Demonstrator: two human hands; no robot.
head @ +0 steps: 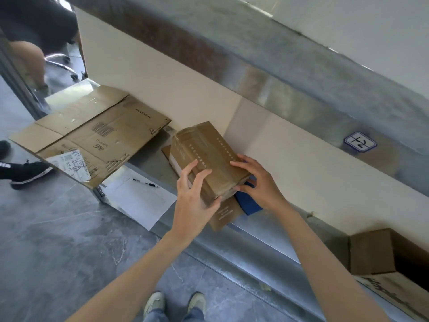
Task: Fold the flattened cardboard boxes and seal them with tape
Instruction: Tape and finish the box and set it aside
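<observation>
A small folded brown cardboard box (206, 154) with shiny tape over its top stands on a metal shelf (243, 233). My left hand (192, 194) grips its near left corner, fingers on top and thumb on the near end. My right hand (257, 180) holds its right near corner, fingers on the top edge and thumb low on the end. Under the box lies a flattened small carton (224, 214), and a blue object (249, 202) shows beneath my right hand. A large flattened carton (92, 133) lies at the shelf's left end.
A white paper sheet (139, 201) with a pen (145, 183) lies left of the box. Another folded box (373, 252) sits at the right on a printed carton (392, 291). A cream back panel and a metal upper shelf rise behind. Another person's legs stand at far left.
</observation>
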